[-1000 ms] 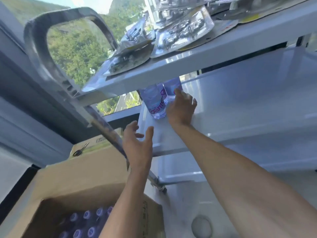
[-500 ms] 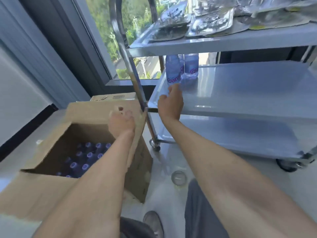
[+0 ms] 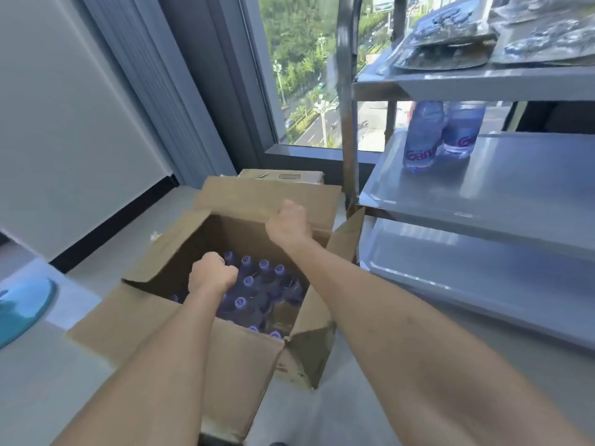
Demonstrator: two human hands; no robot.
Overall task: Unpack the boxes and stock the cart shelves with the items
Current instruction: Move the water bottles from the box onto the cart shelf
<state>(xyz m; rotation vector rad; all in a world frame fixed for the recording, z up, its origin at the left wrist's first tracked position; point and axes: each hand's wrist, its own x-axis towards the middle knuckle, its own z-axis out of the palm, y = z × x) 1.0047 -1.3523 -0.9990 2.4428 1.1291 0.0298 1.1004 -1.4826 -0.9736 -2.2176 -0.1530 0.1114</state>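
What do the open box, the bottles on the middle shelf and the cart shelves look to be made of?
Open box: brown cardboard, matte, with creased, folded flaps. Bottles: most likely clear plastic, translucent blue-tinted, with printed purple lettering. Cart shelves: probably stainless steel or similar metal, a smooth grey surface with soft reflections and raised rims.

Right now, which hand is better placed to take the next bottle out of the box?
Left. The left hand is already down inside the open box, among the bottle caps. The right hand is higher, near the far flap.
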